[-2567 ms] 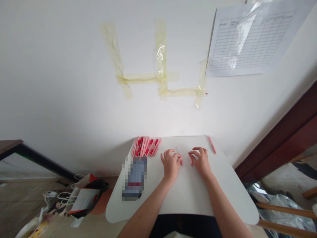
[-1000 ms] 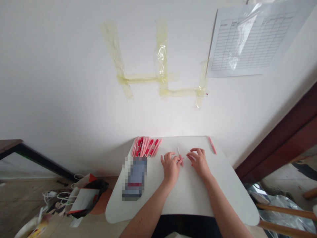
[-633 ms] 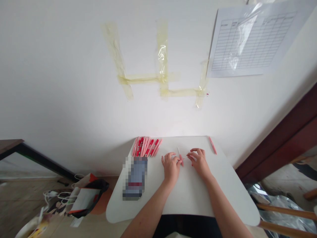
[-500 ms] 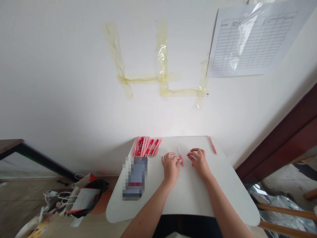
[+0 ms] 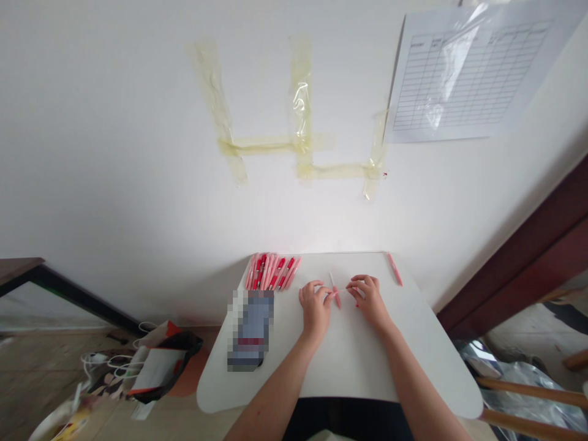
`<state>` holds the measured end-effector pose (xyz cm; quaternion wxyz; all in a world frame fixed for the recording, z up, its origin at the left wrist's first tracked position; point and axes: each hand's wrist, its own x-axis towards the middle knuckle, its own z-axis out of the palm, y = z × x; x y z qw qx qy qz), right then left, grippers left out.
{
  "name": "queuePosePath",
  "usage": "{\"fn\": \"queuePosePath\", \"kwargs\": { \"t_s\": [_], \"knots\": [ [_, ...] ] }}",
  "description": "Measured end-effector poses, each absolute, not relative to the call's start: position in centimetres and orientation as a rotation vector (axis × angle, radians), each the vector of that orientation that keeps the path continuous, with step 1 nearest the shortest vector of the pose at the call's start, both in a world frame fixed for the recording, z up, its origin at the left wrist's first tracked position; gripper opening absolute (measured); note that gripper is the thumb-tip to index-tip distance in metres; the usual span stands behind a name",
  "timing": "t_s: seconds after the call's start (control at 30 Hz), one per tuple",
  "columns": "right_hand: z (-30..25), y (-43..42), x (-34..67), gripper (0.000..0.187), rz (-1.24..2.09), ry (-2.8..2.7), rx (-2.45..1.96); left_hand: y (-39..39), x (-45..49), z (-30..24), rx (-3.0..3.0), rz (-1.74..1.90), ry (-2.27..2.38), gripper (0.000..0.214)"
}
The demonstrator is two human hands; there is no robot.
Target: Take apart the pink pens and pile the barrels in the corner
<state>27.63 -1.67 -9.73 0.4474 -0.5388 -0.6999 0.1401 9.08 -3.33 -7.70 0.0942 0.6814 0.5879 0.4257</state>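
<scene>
My left hand (image 5: 316, 306) is closed in a pinch over the white table, with a small pink pen part (image 5: 335, 294) at the fingertips. Opposite it, my right hand (image 5: 368, 300) pinches the end of a thin pale rod (image 5: 341, 290) that reaches across toward the left fingertips. Whether the rod sits inside the pink part is too small to tell. Under and between the hands lies a pink pen piece (image 5: 338, 301) with a whitish, slim upper end.
Several pink and red pens (image 5: 271, 272) lie bunched at the table's back left. A blurred-out dark object (image 5: 252, 331) lies in front of them. One pink pen (image 5: 395, 269) rests near the right edge. The wall borders the white table (image 5: 349, 367) at the back.
A thin pale rod now shows between the two hands' fingertips. My left hand has shifted very slightly left; the pens on the table have stayed put.
</scene>
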Motion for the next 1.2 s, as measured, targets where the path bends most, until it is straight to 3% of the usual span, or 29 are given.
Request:
{"fn": "queuePosePath", "kwargs": {
  "t_s": [1.2],
  "knots": [
    [-9.92,-1.47,27.60,0.027,0.371,-1.667,-1.328,-3.46,9.23,-7.61,2.072,1.200,1.775,0.004]
  ]
}}
